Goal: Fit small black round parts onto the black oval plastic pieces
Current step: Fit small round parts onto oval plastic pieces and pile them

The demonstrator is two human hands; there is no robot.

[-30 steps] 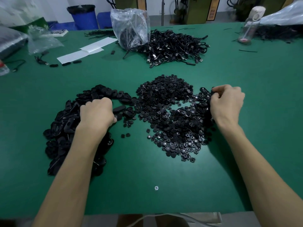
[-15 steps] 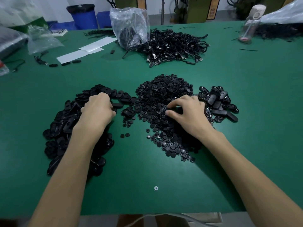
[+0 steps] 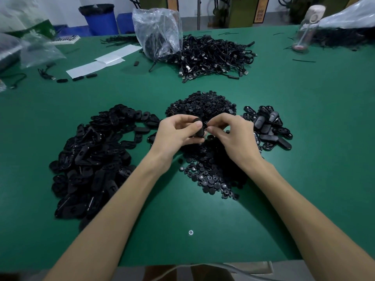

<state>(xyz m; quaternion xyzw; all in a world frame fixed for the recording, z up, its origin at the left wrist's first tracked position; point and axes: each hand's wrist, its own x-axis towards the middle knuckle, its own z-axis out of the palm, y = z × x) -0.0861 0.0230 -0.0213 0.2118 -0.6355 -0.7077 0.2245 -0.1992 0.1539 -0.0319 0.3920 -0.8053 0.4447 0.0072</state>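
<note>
Counter: green mat point(image 3: 203, 209) with a screw head point(image 3: 190, 232) near the front edge; a blue bin point(image 3: 99, 19) stands on the floor behind.
Left hand: the left hand point(image 3: 176, 132) is raised over the middle heap, thumb and curled fingers clamped on one oval piece point(image 3: 197, 126).
Right hand: the right hand point(image 3: 233, 136) is close against the left one, thumb and forefinger tips drawn together at the piece's right edge; I cannot tell whether they hold anything.
Oval pieces: large loose pile point(image 3: 95, 159) to the left of the hands.
Round parts: heap of small round parts point(image 3: 205, 106) directly under and behind the hands, spreading toward the front edge.
Right pile: smaller cluster of oval pieces point(image 3: 267, 126) just right of the round parts.
Far side: tangle of black cables point(image 3: 215, 55) with a clear plastic bag point(image 3: 158, 33) touching it on the left, white paper sheets point(image 3: 105, 60) further left, a clear bottle point(image 3: 306, 31) far right.
</note>
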